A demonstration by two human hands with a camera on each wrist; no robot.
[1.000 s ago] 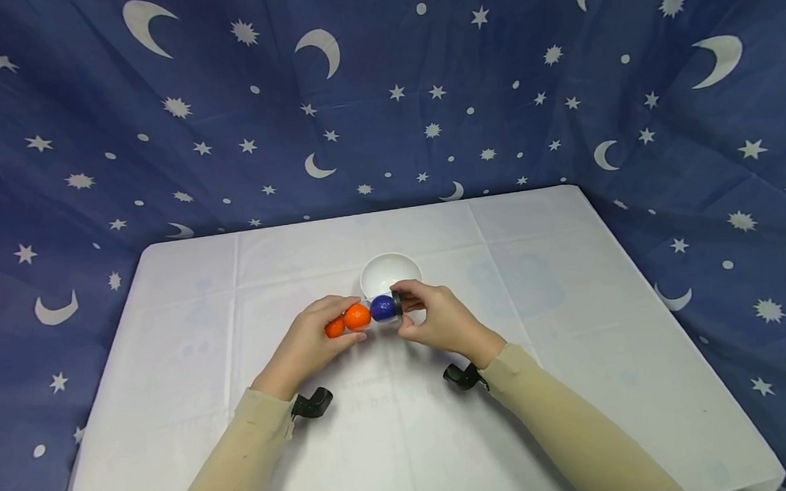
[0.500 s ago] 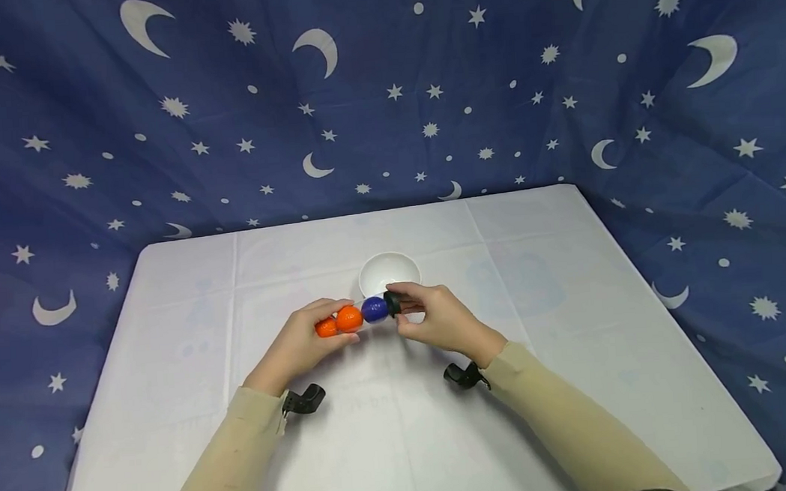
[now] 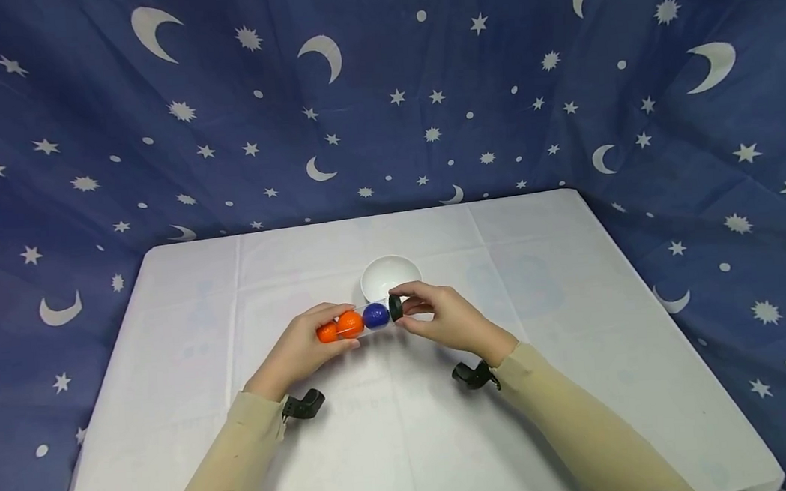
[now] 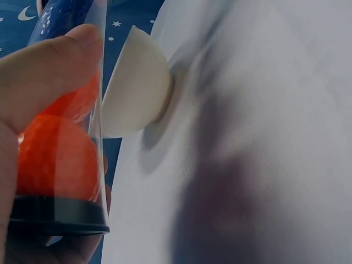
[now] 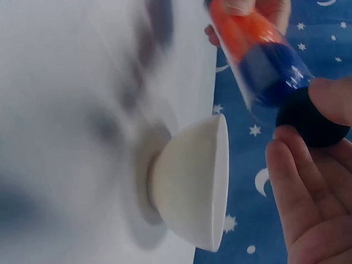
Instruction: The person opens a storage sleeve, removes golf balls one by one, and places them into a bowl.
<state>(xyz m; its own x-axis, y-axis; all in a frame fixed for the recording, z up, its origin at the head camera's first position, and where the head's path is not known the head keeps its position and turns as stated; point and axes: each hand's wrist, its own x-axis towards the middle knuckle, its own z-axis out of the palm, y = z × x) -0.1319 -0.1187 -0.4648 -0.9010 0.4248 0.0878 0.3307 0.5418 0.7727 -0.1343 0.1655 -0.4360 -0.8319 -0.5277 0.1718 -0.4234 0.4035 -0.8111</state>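
My left hand (image 3: 298, 350) grips a clear plastic tube (image 4: 95, 124) that lies nearly level over the table. Inside are two orange balls (image 3: 350, 324) and a dark blue ball (image 3: 375, 316), the blue one at the right end. A black base (image 4: 58, 214) closes the tube's left end, as the left wrist view shows. With thumb and fingertips my right hand (image 3: 453, 323) pinches a black cap (image 5: 311, 118) at the tube's right end. In the right wrist view the cap sits tilted at the mouth; whether it still touches the rim I cannot tell.
Just behind the hands a white bowl (image 3: 389, 270) stands upright on the white-covered table (image 3: 298, 454). A blue curtain (image 3: 368, 67) with moons and stars hangs behind the table. Black wrist-camera mounts (image 3: 304, 405) stick out from both sleeves.
The tube and my left hand have shifted slightly left. The gap between the blue ball and the black cap has widened. My right hand has barely moved and keeps pinching the cap.
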